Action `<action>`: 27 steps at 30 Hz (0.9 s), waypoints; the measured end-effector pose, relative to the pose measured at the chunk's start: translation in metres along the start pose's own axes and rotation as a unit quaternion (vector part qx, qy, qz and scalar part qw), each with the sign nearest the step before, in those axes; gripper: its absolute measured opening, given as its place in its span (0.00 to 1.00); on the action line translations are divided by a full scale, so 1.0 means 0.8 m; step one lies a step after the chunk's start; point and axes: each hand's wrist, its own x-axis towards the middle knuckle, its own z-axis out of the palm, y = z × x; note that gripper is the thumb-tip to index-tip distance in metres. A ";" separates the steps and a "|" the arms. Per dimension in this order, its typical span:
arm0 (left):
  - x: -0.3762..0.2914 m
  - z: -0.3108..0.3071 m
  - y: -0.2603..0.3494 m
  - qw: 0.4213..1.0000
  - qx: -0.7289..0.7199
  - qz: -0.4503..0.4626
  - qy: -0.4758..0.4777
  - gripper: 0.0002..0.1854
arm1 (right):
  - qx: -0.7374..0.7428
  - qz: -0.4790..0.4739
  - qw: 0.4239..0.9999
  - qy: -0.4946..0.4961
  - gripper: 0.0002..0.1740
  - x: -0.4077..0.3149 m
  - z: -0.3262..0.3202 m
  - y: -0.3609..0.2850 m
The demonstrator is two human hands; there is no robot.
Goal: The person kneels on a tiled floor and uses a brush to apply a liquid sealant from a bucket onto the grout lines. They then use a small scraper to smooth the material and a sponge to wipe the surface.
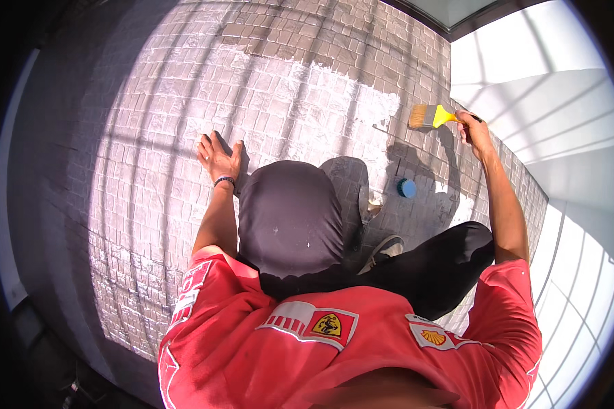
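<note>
In my right hand (pixel 473 132) is a wide paintbrush (pixel 435 117), gripped by its yellow handle, with the light brown bristles pointing left over the darker part of the tiled floor. My left hand (pixel 222 161), a dark bracelet at its wrist, rests with fingers spread on the stone-patterned floor (pixel 184 204) and holds nothing. A round blue cap or small container (pixel 406 188) stands on the floor below the brush, in shadow. Whitish coating or glare with a ragged edge (pixel 378 105) covers the floor left of the brush; which of the two cannot be told.
A white wall (pixel 522 92) runs along the right side, crossed by bar shadows. At the top right is a dark-framed glass pane (pixel 450 15). My bent knee (pixel 290 214) and a shoe (pixel 389 249) are on the floor between my arms.
</note>
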 end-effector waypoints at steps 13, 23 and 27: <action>0.003 -0.023 0.013 1.000 -0.015 -0.006 -0.022 0.44 | -0.332 -0.445 0.818 -0.147 0.18 0.025 0.609 -0.208; 0.000 -0.018 0.009 1.000 -0.030 -0.002 0.003 0.43 | 0.037 -0.002 0.997 -0.064 0.13 0.079 0.369 -0.102; -0.002 -0.012 0.007 0.999 -0.033 0.013 0.040 0.41 | 0.038 0.057 0.996 0.048 0.11 0.061 0.189 -0.004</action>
